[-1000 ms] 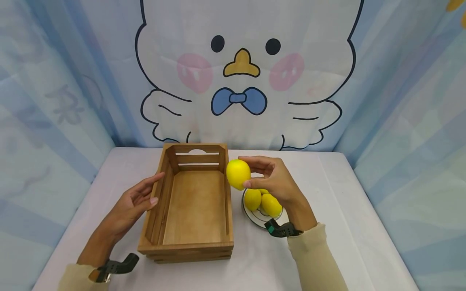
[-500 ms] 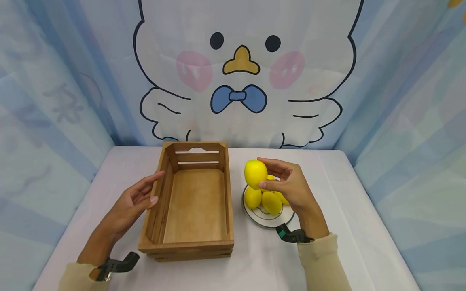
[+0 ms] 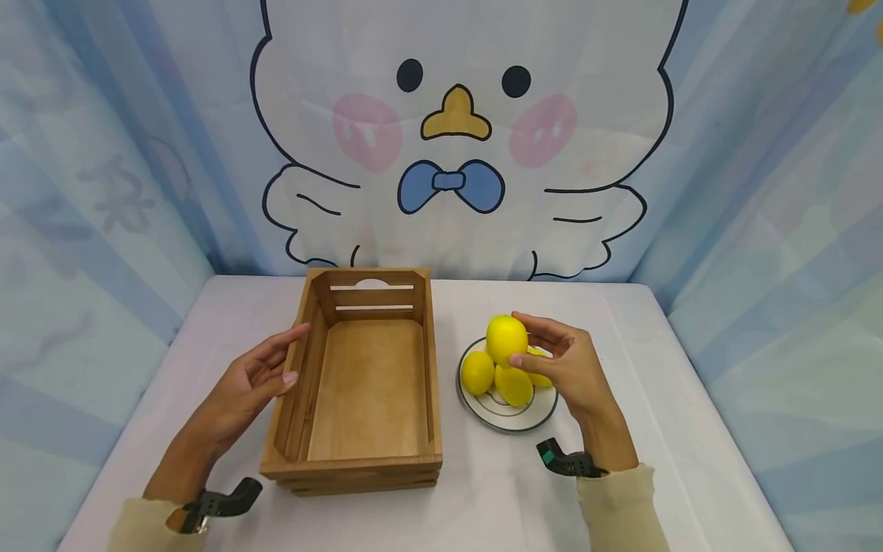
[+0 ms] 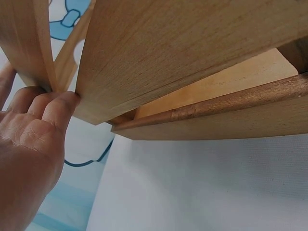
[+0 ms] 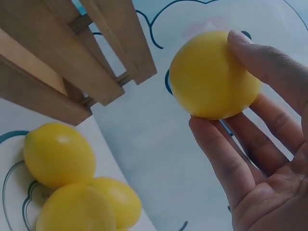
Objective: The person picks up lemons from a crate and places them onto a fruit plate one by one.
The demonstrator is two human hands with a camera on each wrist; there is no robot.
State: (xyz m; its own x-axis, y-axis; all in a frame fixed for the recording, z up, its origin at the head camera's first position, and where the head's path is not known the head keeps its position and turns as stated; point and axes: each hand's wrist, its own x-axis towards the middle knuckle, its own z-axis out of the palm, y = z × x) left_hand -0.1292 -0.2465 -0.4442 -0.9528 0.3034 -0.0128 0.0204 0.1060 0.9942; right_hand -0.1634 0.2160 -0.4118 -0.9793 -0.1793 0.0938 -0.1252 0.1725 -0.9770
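My right hand (image 3: 572,368) pinches a yellow lemon (image 3: 506,340) between thumb and fingertips, up over a white, dark-rimmed plate (image 3: 508,423). Several more lemons (image 3: 477,373) lie on that plate, partly covered by the held one and the hand. In the right wrist view the held lemon (image 5: 211,74) sits against the thumb and fingertips, apart from the others. A slatted wooden crate (image 3: 352,469) stands to the left of the plate, its bare floor showing. My left hand (image 3: 241,391) rests extended fingers and thumb on the crate's left side; the left wrist view shows fingertips (image 4: 67,101) against the slats.
A white cloth covers the table (image 3: 483,506). Pale blue curtains (image 3: 90,230) stand on both sides, and a backdrop with a cartoon bird (image 3: 455,230) hangs behind. Both wrists carry a dark strap (image 3: 572,463) with a camera mount.
My right hand has moved the lemon away from the crate's right edge, rightward and slightly down to over the plate. The left hand and the crate have stayed put.
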